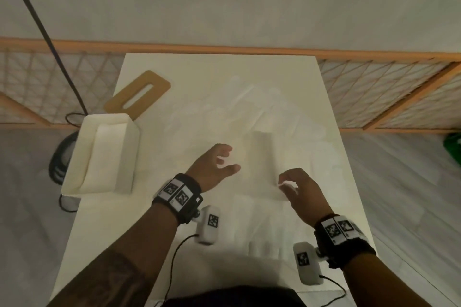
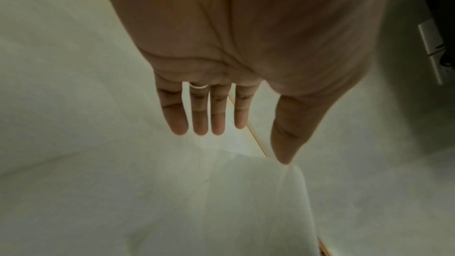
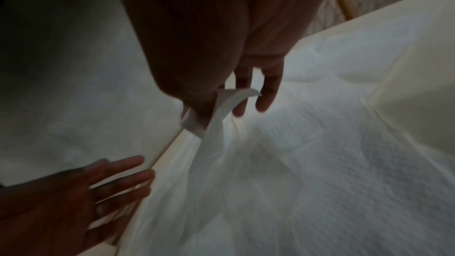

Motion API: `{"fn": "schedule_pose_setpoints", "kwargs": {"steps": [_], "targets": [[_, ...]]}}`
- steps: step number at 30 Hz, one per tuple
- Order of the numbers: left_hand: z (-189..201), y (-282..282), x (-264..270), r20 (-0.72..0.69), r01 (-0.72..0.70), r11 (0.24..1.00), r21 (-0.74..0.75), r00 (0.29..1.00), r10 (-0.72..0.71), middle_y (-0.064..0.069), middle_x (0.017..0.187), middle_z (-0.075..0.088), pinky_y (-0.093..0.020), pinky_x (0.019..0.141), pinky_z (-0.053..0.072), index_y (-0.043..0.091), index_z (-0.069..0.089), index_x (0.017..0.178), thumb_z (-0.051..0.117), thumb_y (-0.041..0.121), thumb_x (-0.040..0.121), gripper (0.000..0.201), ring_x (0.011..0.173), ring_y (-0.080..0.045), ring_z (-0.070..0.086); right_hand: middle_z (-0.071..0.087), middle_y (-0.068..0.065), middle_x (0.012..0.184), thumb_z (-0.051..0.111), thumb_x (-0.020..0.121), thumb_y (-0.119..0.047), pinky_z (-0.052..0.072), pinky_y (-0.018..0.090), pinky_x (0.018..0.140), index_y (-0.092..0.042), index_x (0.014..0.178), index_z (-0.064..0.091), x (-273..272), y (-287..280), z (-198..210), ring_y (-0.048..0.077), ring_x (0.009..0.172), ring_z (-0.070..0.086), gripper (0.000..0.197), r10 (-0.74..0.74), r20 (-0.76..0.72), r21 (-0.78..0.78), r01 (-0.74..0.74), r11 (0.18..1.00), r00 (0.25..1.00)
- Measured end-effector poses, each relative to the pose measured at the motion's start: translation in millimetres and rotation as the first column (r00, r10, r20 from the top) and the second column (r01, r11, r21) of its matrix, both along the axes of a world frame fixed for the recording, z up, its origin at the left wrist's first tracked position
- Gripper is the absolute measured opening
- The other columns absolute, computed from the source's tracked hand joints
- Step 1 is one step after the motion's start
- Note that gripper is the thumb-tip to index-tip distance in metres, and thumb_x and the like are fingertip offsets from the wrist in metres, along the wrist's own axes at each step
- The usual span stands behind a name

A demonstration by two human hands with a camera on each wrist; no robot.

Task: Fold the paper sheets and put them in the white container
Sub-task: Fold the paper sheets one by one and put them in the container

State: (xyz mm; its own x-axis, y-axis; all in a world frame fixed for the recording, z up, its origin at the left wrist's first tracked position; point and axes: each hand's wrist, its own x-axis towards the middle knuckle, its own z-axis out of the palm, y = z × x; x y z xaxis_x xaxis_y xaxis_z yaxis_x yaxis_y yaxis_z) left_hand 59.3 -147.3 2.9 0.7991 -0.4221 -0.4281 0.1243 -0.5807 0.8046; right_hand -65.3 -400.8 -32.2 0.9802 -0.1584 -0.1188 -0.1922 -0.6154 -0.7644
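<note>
Several white paper sheets (image 1: 237, 112) lie loosely spread over the white table (image 1: 112, 244). My right hand (image 1: 287, 182) pinches the near corner of one sheet (image 1: 259, 157) between thumb and fingers; the right wrist view shows that sheet (image 3: 214, 127) lifted in the right hand (image 3: 221, 100). Just left of the sheet hovers my left hand (image 1: 228, 159), holding nothing; in the left wrist view the left hand (image 2: 234, 133) has straight fingers above the sheet (image 2: 221, 201). The white container (image 1: 129, 147) stands at the table's left edge with folded paper (image 1: 104, 154) inside.
A tan wooden lid (image 1: 138, 93) with a slot lies at the back left of the table. A wooden lattice barrier (image 1: 374, 87) runs behind it. A black cable (image 1: 50, 45) hangs at the left, and something green (image 1: 452, 149) sits on the floor at the right.
</note>
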Motion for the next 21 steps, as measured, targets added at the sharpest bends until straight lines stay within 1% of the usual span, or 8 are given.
{"fn": "schedule_pose_setpoints", "kwargs": {"steps": [2,5,9,11,13,16,19,21], "targets": [[1.3,-12.6,1.6,-0.010,0.042,0.999,-0.018,0.999,-0.042,0.011,0.149,0.043,-0.034,0.109,0.039,0.034,0.036,0.149,0.078,0.040,0.086,0.076,0.135,-0.009,0.042,0.059,-0.012,0.105,0.064,0.097,-0.010,0.047,0.015,0.084,-0.032,0.093,0.060,0.1,-7.9,12.5,0.010,0.101,0.060,0.022,0.141,0.008,0.041,-0.141,0.989,0.990],[-2.1,-21.9,2.0,-0.019,0.131,0.990,-0.055,0.991,-0.133,0.015,0.158,0.027,-0.029,0.113,0.029,0.036,0.016,0.157,0.083,0.038,0.081,0.101,0.139,-0.001,0.026,0.058,-0.013,0.107,0.059,0.100,-0.009,0.044,0.012,0.081,-0.032,0.095,0.059,3.4,-16.6,34.5,0.009,0.098,0.059,0.024,0.277,-0.028,0.102,-0.273,0.956,0.960],[-2.4,-21.9,-0.7,0.010,0.085,0.995,-0.057,0.996,-0.085,0.014,0.141,0.051,-0.029,0.107,0.038,0.031,0.042,0.144,0.087,0.040,0.075,0.083,0.128,-0.005,0.046,0.062,-0.017,0.111,0.057,0.101,-0.013,0.045,0.016,0.080,-0.032,0.102,0.059,11.3,-25.4,47.6,0.008,0.095,0.060,0.019,0.304,-0.157,0.175,-0.276,0.945,0.940],[-6.6,-14.9,-4.0,0.013,-0.060,0.994,-0.094,0.998,0.062,0.009,0.111,0.068,-0.034,0.096,0.051,0.024,0.062,0.117,0.087,0.036,0.078,0.048,0.103,-0.009,0.063,0.063,-0.014,0.115,0.060,0.100,-0.016,0.050,0.025,0.086,-0.029,0.110,0.059,15.5,-22.2,43.1,0.014,0.100,0.062,0.016,0.203,-0.185,0.251,-0.154,0.956,0.962],[-19.1,-1.6,-10.5,-0.104,-0.274,0.938,-0.215,0.961,0.257,0.000,0.097,0.076,-0.047,0.092,0.057,0.017,0.070,0.101,0.086,0.030,0.079,0.030,0.093,-0.022,0.072,0.062,-0.003,0.124,0.068,0.096,-0.025,0.059,0.039,0.087,-0.026,0.125,0.053,16.3,-9.2,32.2,0.024,0.106,0.066,0.033,-0.038,-0.283,0.412,0.157,0.898,0.958],[-39.0,18.4,-31.2,-0.377,-0.594,0.752,-0.287,0.791,0.481,-0.009,0.102,0.077,-0.052,0.091,0.058,0.015,0.071,0.099,0.081,0.022,0.083,0.020,0.107,-0.039,0.069,0.061,0.013,0.124,0.074,0.086,-0.047,0.061,0.045,0.088,-0.011,0.133,0.050,15.9,20.4,22.0,0.036,0.107,0.069,0.063,-0.195,-0.645,0.502,0.602,0.620,0.739],[-50.6,33.2,-57.5,-0.621,-0.772,0.568,-0.287,0.601,0.503,-0.013,0.114,0.073,-0.046,0.089,0.056,0.008,0.067,0.113,0.066,0.003,0.091,0.022,0.111,-0.036,0.066,0.063,0.019,0.112,0.076,0.086,-0.043,0.061,0.039,0.083,-0.002,0.115,0.061,12.9,47.0,17.8,0.033,0.094,0.074,0.052,-0.064,-0.752,0.524,0.654,0.546,0.656],[-56.4,45.2,-69.9,-0.680,-0.782,0.561,-0.272,0.569,0.463,-0.017,0.119,0.071,-0.043,0.086,0.056,0.005,0.065,0.117,0.060,-0.006,0.090,0.029,0.111,-0.035,0.065,0.069,0.019,0.107,0.076,0.089,-0.030,0.061,0.029,0.071,0.001,0.111,0.064,12.2,60.5,9.3,0.021,0.078,0.075,0.041,-0.072,-0.709,0.557,0.620,0.553,0.701]]}}
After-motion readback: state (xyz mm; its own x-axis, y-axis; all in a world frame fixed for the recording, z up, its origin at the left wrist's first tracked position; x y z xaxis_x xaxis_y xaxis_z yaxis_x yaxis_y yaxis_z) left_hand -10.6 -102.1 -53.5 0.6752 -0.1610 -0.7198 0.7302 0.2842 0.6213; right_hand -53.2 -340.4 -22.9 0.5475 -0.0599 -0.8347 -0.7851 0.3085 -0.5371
